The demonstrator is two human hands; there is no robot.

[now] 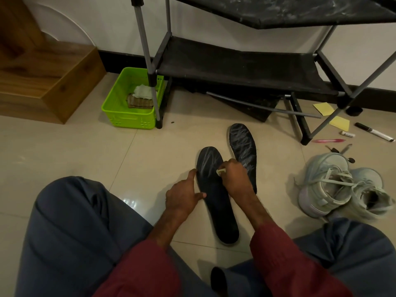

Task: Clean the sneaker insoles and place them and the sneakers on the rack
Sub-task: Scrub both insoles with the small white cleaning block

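Observation:
Two dark insoles lie on the tiled floor. The near insole [216, 202] has pale streaks on its toe end. My left hand [184, 194] rests on its left edge, forefinger stretched forward, thumb on the insole. My right hand [234, 179] grips a small pale wipe [220, 172] and presses it on the toe part. The second insole [243, 148] lies just right of it, streaked all over, partly behind my right hand. A pair of pale sneakers [340, 187] lies on the floor at the right. The black rack [235, 65] stands ahead.
A green basket [120, 112] with cloths sits by the rack's left leg. Yellow notes [339, 123], a marker [374, 131], a pink pen [327, 140] and keys lie at the right. A wooden step [49, 82] is at the left. My knees frame the bottom.

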